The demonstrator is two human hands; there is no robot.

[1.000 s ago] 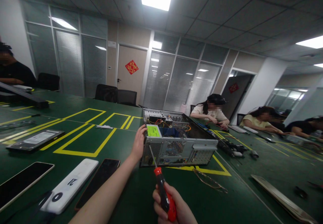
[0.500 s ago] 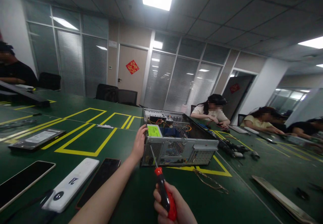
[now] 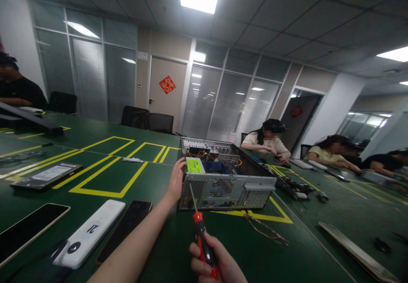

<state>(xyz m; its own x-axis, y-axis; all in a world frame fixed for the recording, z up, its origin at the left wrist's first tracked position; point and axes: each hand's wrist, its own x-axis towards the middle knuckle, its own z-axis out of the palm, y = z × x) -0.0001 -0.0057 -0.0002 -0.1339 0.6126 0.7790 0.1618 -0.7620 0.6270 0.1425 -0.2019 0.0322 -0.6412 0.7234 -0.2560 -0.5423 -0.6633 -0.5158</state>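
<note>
An opened computer case (image 3: 236, 189) lies on the green table with its back panel facing me. Inside its left corner sits a power supply with a bright green label (image 3: 194, 165). My left hand (image 3: 175, 181) grips the case's left rear corner, fingers over the top edge beside the power supply. A red and black screwdriver (image 3: 204, 240) is held in my right hand (image 3: 216, 257), fingers wrapped round the handle. Its shaft points up and away, and the tip meets the perforated rear panel near the left. Whether the tip sits in a screw cannot be made out.
Left of my arm lie a dark phone (image 3: 126, 230), a white device marked 21 (image 3: 92, 232), another phone (image 3: 32, 232) and a hard drive (image 3: 47, 176). Glasses (image 3: 266, 228) lie right of the case, a metal panel (image 3: 353, 249) further right. Other people sit around the table.
The screwdriver's handle has turned in my right hand, and that hand has shifted slightly left. My left hand and the case stay in place.
</note>
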